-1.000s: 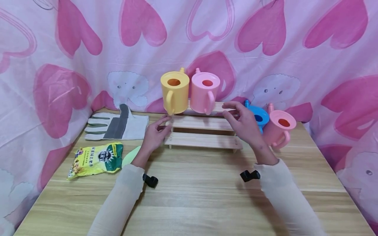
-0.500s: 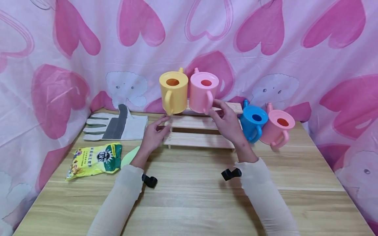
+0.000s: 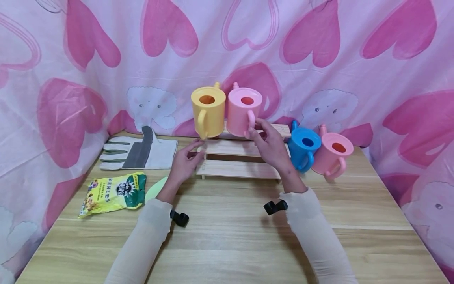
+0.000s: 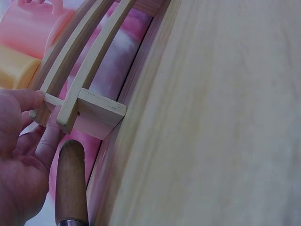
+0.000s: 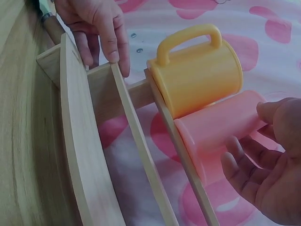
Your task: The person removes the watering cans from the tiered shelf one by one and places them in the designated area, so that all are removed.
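Note:
In the head view my left hand (image 3: 182, 163) grips the left end of a three-tier wooden shelf (image 3: 241, 169). The left wrist view shows its thumb on a slat and its fingers round the side. A yellow watering can (image 3: 209, 116) and a pink watering can (image 3: 238, 114) stand side by side on the top tier, spouts to the back. My right hand (image 3: 271, 148) is at the pink can, thumb and fingertips touching it by the handle with fingers bent. In the right wrist view the thumb meets the pink can (image 5: 211, 122); part of the contact is hidden.
Right of the shelf, a blue watering can (image 3: 301, 148) and another pink watering can (image 3: 328, 157) stand on the table. On the left lie a white-and-grey work glove (image 3: 161, 154), a yellow-green packet (image 3: 110, 193) and a pale green object (image 3: 155, 188). A wooden handle (image 4: 71, 183) shows beside my left hand.
My right hand has moved left from the shelf's right end to the pink can on the top tier, then stayed there. The left hand and the cans have hardly moved.

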A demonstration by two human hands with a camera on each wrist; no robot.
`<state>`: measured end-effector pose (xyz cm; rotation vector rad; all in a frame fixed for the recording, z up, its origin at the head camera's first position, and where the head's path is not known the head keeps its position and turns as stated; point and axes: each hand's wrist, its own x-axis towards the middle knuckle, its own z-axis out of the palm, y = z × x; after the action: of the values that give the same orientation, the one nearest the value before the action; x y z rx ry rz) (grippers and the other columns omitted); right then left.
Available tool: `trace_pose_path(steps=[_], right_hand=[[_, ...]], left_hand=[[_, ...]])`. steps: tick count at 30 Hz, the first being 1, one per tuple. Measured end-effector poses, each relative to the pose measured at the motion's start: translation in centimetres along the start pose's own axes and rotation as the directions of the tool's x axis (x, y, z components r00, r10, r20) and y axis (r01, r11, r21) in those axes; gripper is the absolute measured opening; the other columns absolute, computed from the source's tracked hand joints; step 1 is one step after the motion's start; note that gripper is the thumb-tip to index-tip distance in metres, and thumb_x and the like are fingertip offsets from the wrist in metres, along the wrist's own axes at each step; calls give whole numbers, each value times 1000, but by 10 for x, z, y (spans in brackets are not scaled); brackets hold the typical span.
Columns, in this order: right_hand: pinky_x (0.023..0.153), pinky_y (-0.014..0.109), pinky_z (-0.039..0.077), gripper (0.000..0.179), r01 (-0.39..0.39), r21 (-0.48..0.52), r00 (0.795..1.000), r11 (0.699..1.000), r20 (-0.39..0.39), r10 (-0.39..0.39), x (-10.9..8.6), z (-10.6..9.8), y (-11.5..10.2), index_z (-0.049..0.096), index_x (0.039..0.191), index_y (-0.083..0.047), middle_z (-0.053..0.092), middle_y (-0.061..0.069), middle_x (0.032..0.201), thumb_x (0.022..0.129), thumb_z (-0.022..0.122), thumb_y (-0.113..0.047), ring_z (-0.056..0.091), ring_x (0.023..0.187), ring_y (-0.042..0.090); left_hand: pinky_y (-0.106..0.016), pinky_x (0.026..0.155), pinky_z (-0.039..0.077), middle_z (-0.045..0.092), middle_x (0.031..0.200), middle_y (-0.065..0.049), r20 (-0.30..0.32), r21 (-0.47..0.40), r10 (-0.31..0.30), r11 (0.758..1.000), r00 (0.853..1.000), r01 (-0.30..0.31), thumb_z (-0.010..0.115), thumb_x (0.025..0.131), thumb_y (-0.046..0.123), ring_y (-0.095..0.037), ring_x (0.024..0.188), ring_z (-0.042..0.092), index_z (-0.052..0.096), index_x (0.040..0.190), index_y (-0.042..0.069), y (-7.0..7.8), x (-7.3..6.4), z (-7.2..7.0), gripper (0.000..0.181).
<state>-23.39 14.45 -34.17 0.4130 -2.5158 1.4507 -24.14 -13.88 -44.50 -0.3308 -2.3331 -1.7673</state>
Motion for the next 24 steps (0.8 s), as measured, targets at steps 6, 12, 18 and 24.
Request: trace_pose_path(steps=[6,12,18,24], right_hand=[[91,43,57,46,27,-3,1000,1000,16,-27,3,-1,1,53,148,-12,61,10,130,105,62,-27,59,111,26],[95,45,55,44,49,9,999,999,1,-49,4,0,2,57,144,-9,62,10,128,104,65,-25,58,112,26],[94,46,56,42,64,-6,997,998,-33,-64,3,-1,1,58,142,-7,63,11,128,104,65,-21,60,111,27],[92,46,57,40,69,-21,995,997,-70,-70,2,-6,-3,60,141,-6,63,13,130,104,64,-21,61,108,29]], left_hand=[[-27,88,59,48,155,-16,-1,1,-5,1000,1000,5,70,101,15,-32,107,70,68,135,5,0,-1,1,36],[-26,86,59,47,155,-14,1,1,-16,1000,1000,16,69,101,17,-32,107,70,67,135,5,-1,-1,1,36],[-25,84,60,47,156,-14,8,-10,-14,1000,1000,14,69,101,16,-32,106,70,68,135,5,-1,0,1,36],[-27,87,59,48,155,-11,2,-1,-5,1000,1000,5,69,101,16,-31,107,70,67,135,5,-1,0,1,36]])
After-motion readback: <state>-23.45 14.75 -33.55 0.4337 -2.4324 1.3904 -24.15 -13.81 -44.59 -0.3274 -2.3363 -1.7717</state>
